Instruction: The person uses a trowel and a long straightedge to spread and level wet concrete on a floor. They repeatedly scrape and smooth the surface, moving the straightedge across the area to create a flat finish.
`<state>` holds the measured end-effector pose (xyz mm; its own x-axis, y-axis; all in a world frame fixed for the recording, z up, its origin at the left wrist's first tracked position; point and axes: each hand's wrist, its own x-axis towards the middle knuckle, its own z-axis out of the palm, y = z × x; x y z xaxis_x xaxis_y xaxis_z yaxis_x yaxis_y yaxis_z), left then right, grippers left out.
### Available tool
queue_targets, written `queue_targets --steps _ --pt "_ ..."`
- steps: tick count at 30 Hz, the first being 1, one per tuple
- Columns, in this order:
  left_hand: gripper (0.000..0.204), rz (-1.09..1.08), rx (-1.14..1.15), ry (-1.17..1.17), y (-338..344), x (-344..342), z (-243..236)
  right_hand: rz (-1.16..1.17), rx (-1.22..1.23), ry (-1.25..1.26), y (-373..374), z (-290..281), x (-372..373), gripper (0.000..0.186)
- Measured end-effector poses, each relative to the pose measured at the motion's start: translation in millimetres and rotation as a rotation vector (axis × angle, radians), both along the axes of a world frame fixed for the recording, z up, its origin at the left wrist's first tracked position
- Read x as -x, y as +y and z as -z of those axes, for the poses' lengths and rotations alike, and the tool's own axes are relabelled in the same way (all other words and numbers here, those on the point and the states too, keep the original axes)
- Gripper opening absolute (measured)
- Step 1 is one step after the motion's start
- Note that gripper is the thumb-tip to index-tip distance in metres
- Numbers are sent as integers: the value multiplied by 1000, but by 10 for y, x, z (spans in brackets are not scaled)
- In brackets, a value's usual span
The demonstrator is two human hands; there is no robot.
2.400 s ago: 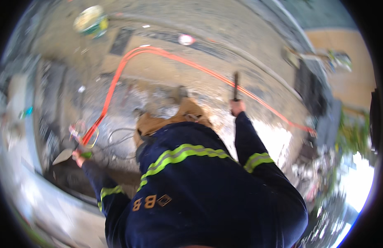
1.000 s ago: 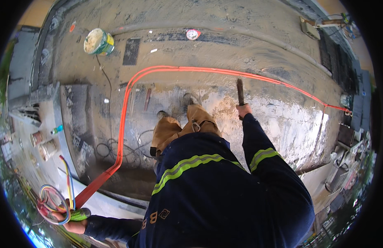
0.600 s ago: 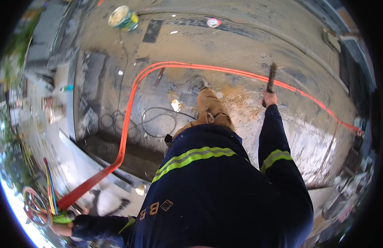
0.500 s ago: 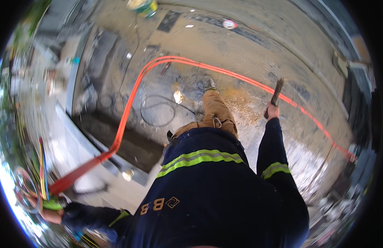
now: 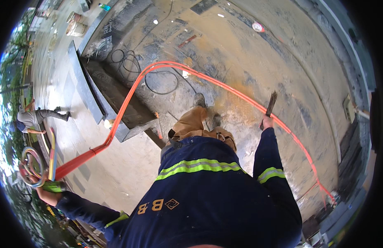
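Observation:
My left hand (image 5: 44, 194), at the far left with my arm stretched out, is closed around a coil of multicoloured thin hoses or cables (image 5: 32, 167). A bright green band (image 5: 54, 187) lies at the hand. A pair of long orange hoses or cables (image 5: 121, 111) begins beside this hand and arches across in front of me to the right; whether the hand also grips them is unclear. On the right, my right hand (image 5: 267, 122) is closed around a dark, flat stick-like piece with a ragged end (image 5: 271, 103). It points away from me, over the orange run.
A dark metal trough (image 5: 117, 89) with grey panels is set in the floor ahead left. Black cable (image 5: 162, 91) lies looped near my boots (image 5: 199, 100). Another person (image 5: 28, 118) is at the left. Buckets (image 5: 75, 28) stand far left; a red-and-white round object (image 5: 258, 27) lies ahead.
My view has turned, and the trough and floor appear shifted. My legs have stepped, with both boots now showing. The other person has come into view. Both hands keep their holds.

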<state>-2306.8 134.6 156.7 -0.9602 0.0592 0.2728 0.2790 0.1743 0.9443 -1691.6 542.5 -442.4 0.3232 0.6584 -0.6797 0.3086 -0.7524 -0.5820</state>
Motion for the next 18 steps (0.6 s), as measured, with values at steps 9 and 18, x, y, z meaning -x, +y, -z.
queue_targets --steps 9,18 --pt "29 127 -76 -269 350 -461 505 58 42 -75 -1137 225 -1101 33" --pt "22 385 -231 -347 616 -295 640 427 216 153 -2087 -63 -491 27"
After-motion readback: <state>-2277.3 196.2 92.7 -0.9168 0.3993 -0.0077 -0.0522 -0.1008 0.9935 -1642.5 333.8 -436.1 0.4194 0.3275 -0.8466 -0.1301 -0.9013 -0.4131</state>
